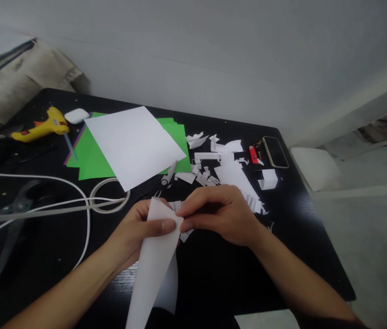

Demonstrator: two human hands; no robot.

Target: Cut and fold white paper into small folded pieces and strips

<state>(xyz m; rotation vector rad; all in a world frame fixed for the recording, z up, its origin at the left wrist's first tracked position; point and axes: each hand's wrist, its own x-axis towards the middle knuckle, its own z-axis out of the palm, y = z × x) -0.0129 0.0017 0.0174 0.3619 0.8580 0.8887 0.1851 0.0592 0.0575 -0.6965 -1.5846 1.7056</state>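
Observation:
A sheet of white paper (155, 269), bent over into a long curl, hangs toward the near edge of the table. My left hand (143, 228) is closed on its upper end, thumb flat on the front and fingers behind. With thumb and forefinger together, my right hand (217, 212) pinches the right corner of the same paper. Paper scraps (186, 235) lie under and just beyond my hands. A pair of scissors (168, 178) rests behind them, its handles partly hidden.
On the black table (303, 237) lie green sheets (91, 160) under a white sheet (135, 146), a yellow glue gun (48, 125), a white cable (86, 228), large dark shears (12, 228), a red lighter (253, 154) and a phone (275, 151). A wall (193, 59) stands behind.

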